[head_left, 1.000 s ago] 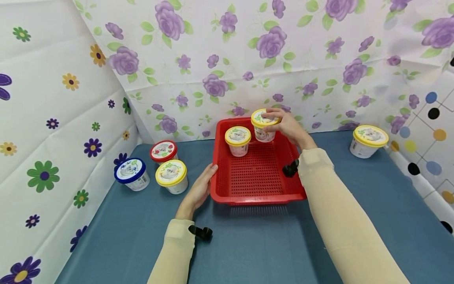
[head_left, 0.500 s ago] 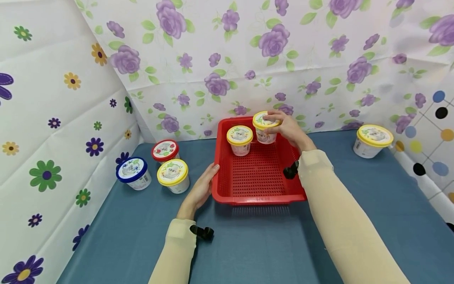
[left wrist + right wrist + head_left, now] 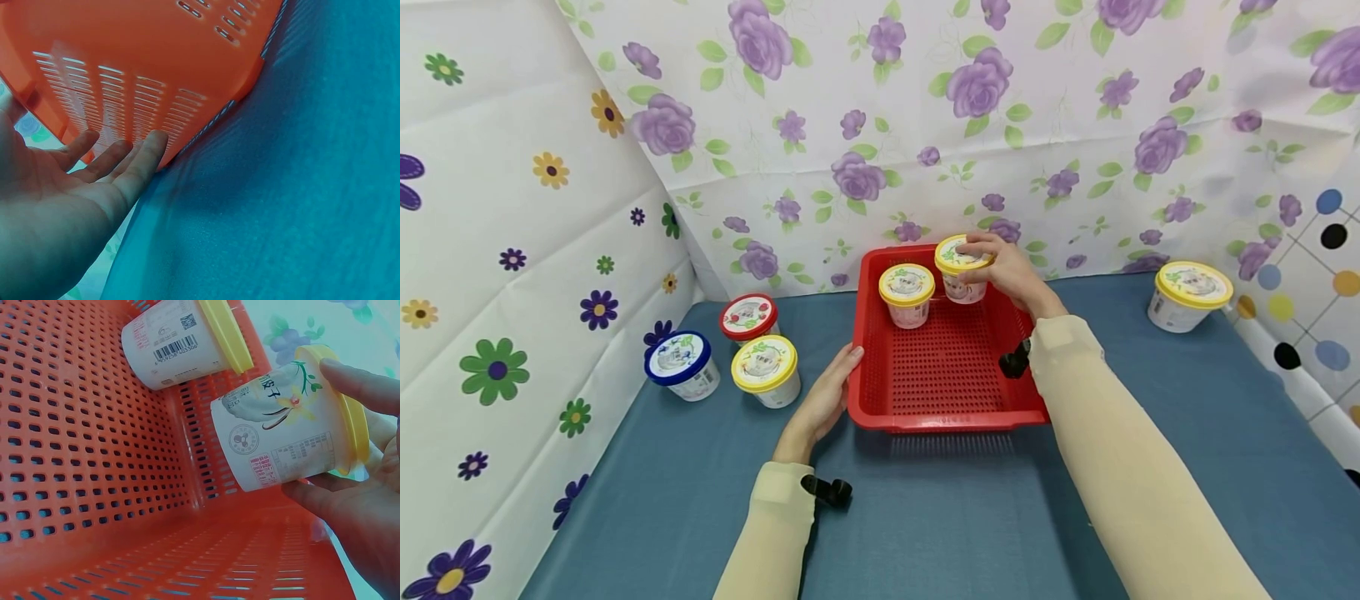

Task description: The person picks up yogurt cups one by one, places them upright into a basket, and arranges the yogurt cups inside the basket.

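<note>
A red perforated plastic basket (image 3: pixel 951 367) stands on the blue cloth. At its left side is my left hand (image 3: pixel 823 400); in the left wrist view the fairly straight fingers (image 3: pixel 140 169) rest against the slotted outer wall. With fingers and thumb around its yellow lid, my right hand (image 3: pixel 1011 271) grips a white tub (image 3: pixel 281 425) printed with a vanilla flower. This tub is tilted and lies over the basket's far right corner. Another yellow-lidded tub (image 3: pixel 907 300) stands beside it at the back of the basket, its barcode side showing in the right wrist view.
Left of the basket stand a blue-lidded tub (image 3: pixel 681 367), a red-lidded tub (image 3: pixel 750 318) and a yellow-lidded tub (image 3: pixel 766 372). One more yellow-lidded tub (image 3: pixel 1189 296) is at the far right. A flowered sheet (image 3: pixel 850 125) hangs behind the table.
The head view has shifted slightly. Both hands keep their places, the right still holding the tub at the basket's far corner.
</note>
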`<state>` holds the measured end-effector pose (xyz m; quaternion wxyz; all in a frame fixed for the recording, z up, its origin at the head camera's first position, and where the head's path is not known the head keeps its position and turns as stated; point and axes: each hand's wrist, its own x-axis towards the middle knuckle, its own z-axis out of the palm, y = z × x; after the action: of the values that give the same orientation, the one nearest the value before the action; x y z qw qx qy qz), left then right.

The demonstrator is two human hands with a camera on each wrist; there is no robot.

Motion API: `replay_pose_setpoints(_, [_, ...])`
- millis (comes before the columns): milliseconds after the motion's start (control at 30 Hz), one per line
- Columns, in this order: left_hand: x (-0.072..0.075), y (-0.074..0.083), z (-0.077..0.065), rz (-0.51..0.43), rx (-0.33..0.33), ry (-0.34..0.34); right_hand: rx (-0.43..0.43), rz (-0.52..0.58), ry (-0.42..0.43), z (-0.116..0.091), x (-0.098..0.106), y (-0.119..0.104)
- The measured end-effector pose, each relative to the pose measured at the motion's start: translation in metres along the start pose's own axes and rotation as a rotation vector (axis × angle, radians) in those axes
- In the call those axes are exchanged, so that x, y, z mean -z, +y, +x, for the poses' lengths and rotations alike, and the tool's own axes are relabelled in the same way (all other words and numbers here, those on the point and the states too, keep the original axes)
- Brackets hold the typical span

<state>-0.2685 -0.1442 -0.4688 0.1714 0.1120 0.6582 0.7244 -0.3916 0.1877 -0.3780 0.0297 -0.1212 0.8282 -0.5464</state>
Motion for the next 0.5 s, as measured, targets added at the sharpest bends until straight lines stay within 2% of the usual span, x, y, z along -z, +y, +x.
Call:
replay_pose_setpoints(333, [0.0002,0.0010,-0.0005,-0.003,-0.005,-0.016,-0.008,-0.024,-0.002,0.0036,-0.0019,0.0051])
replay_pose_setpoints(500, [0.0014,-0.0001,-0.0002,0.000,-0.011,-0.019,0.004,-0.092,-0.012,0.0061,-0.0054,0.0085])
